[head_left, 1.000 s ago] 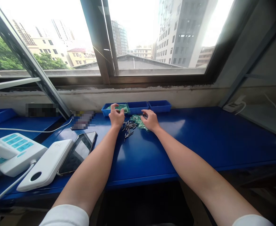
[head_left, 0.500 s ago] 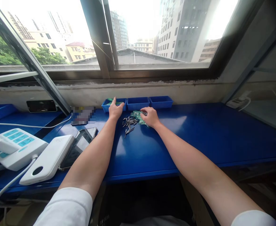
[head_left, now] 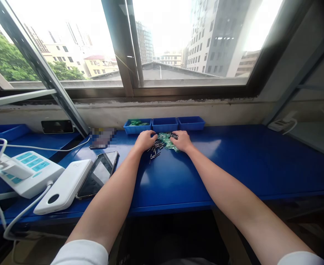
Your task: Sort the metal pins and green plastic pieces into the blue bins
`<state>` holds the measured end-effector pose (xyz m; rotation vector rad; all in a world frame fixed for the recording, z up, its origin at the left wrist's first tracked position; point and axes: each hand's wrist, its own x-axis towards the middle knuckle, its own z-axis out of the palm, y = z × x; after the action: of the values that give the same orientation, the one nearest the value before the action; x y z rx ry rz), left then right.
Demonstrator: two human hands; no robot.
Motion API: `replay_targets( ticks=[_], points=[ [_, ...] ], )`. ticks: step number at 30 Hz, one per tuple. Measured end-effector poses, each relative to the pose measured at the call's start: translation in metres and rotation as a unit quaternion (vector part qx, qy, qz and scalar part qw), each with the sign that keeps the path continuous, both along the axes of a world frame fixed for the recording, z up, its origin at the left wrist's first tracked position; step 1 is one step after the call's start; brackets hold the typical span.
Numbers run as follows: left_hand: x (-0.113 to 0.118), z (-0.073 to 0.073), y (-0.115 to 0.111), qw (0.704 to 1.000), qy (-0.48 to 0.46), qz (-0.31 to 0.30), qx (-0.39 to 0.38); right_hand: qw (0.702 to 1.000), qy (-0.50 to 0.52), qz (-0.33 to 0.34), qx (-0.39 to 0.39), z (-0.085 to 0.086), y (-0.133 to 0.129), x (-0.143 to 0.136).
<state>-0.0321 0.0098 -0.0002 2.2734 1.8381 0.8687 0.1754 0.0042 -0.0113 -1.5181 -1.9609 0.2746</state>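
Note:
A loose pile of thin dark metal pins (head_left: pixel 156 145), perhaps screws or bits, lies on the blue table, mixed with crinkled green pieces (head_left: pixel 166 140). My left hand (head_left: pixel 146 141) is at the pile's left edge, its thumb and fingers curved and apart; nothing shows in its grasp. On the other side, my right hand (head_left: pixel 183 141) rests against the green pieces and some pins, its fingers and thumb bent but apart. The left blue bin (head_left: pixel 138 129), just behind my left hand, holds similar green pieces. My fingertips are partly hidden among the pins.
A middle blue bin (head_left: pixel 165 127) and a right blue bin (head_left: pixel 191 124) line the wall beside the left one. On the left of the table (head_left: pixel 170 184) lie a phone (head_left: pixel 98 175), a white power bank (head_left: pixel 65 186) and a power strip (head_left: pixel 30 173) with cables.
My left hand has come from over the left bin to the pile's left edge. Green pieces now show in that bin. My right hand stays at the pile, its fingers shifted slightly.

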Motion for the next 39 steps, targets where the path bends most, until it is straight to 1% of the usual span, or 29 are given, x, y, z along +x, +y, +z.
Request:
replay_targets(
  ticks=[2,3,7,11,13,16,24,28,33,36,39],
  points=[
    [0.005,-0.004,-0.001,0.999,0.047,-0.018,-0.021,1.000,-0.011,0.007,-0.018,0.000,-0.001,0.000],
    [0.007,-0.005,-0.002,0.998,0.062,-0.016,-0.024,1.000,-0.015,0.010,-0.023,0.000,-0.002,-0.001],
    [0.015,-0.011,-0.004,0.997,0.071,0.000,-0.009,0.999,-0.024,0.016,-0.022,-0.001,-0.003,-0.002],
    [0.019,-0.011,-0.008,0.996,0.066,-0.058,-0.006,0.998,-0.039,0.041,-0.014,-0.002,-0.004,-0.003],
    [0.021,-0.011,-0.009,0.994,0.075,-0.073,-0.019,0.998,-0.047,0.048,-0.014,-0.002,-0.005,-0.002],
    [0.022,-0.009,-0.010,0.994,0.081,-0.068,-0.032,0.997,-0.055,0.055,-0.012,-0.003,-0.005,-0.001],
    [0.023,-0.007,-0.010,0.994,0.086,-0.053,-0.033,0.995,-0.063,0.072,0.000,-0.004,-0.005,-0.001],
    [0.022,-0.007,-0.010,0.996,0.062,-0.049,-0.030,0.995,-0.060,0.079,0.031,-0.003,-0.006,-0.003],
    [0.021,-0.006,-0.010,0.996,0.067,-0.049,-0.025,0.988,-0.040,0.114,0.099,-0.003,-0.006,-0.004],
    [0.022,-0.005,-0.011,0.998,0.050,-0.039,0.006,0.983,-0.014,0.128,0.134,-0.004,-0.003,-0.004],
    [0.024,-0.002,-0.014,0.997,0.031,-0.048,0.042,0.982,0.025,0.112,0.151,-0.004,-0.001,-0.004]
  ],
)
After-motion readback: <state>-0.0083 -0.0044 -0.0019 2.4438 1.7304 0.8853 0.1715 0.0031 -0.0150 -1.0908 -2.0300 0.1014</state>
